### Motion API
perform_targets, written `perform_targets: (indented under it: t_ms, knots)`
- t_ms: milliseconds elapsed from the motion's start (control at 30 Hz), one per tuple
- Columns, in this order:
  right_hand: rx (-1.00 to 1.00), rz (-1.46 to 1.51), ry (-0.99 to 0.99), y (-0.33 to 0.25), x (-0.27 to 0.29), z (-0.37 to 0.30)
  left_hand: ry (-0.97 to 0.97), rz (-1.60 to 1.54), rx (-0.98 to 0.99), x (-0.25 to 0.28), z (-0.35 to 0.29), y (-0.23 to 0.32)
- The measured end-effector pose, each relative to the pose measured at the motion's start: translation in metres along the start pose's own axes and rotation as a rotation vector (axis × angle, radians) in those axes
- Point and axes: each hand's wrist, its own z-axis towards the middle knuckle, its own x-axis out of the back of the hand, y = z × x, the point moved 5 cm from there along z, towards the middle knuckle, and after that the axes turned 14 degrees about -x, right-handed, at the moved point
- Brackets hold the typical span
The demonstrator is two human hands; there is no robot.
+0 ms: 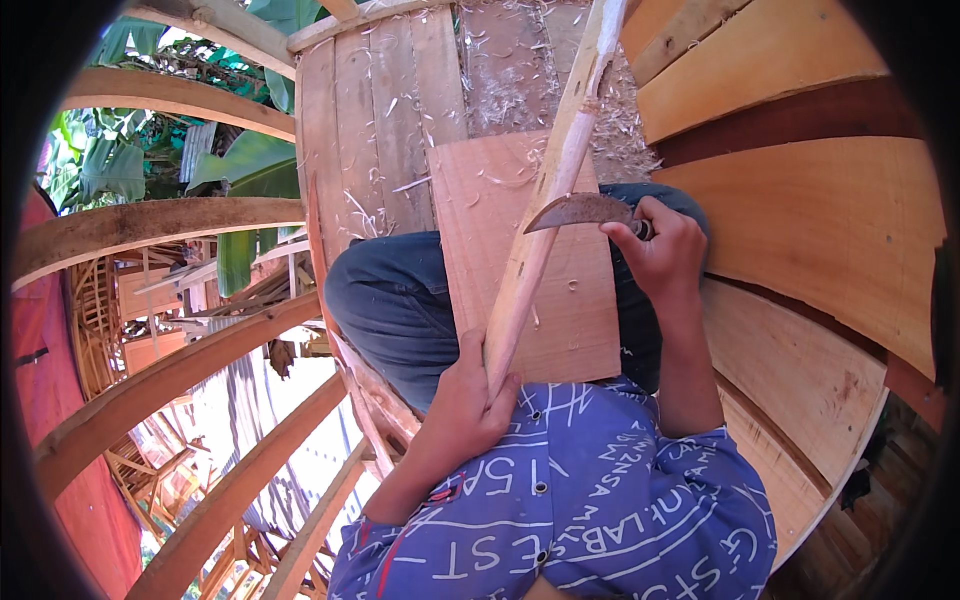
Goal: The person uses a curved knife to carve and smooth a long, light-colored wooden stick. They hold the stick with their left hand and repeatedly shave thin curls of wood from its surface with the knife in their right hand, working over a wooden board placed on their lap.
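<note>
My left hand (pixel 463 407) is closed round the near end of a long, pale wooden pole (pixel 532 262), close to my belly. The pole slants away from me to the far right, its bark partly peeled. In my right hand (pixel 668 248) is a curved knife (pixel 578 211), gripped by its dark handle. Its hooked blade points left and lies across the pole about midway; whether the edge touches the wood I cannot tell. Under the pole, a flat square wooden board (pixel 470 200) rests across my crossed legs.
Pale shavings (pixel 622 130) litter the plank floor (pixel 340 120) ahead. Wide wooden boards (pixel 800 220) form a wall close on my right. To the left run open wooden rails (pixel 160 222), with banana leaves (pixel 262 160) and stacked timber beyond.
</note>
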Motion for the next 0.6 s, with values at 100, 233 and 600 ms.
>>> perform_targets:
  t_ms: [100, 233, 600]
  knots:
    - [-0.103, 0.021, -0.020, 0.009, 0.001, 0.013, -0.002, -0.047, 0.009, -0.010, -0.007, -0.003]
    - [-0.224, 0.084, -0.054, 0.025, -0.002, 0.028, 0.006, -0.092, 0.006, -0.025, -0.022, -0.017]
    - [0.208, 0.204, -0.341, -0.026, -0.023, -0.034, -0.027, -0.278, -0.018, -0.009, -0.005, -0.014]
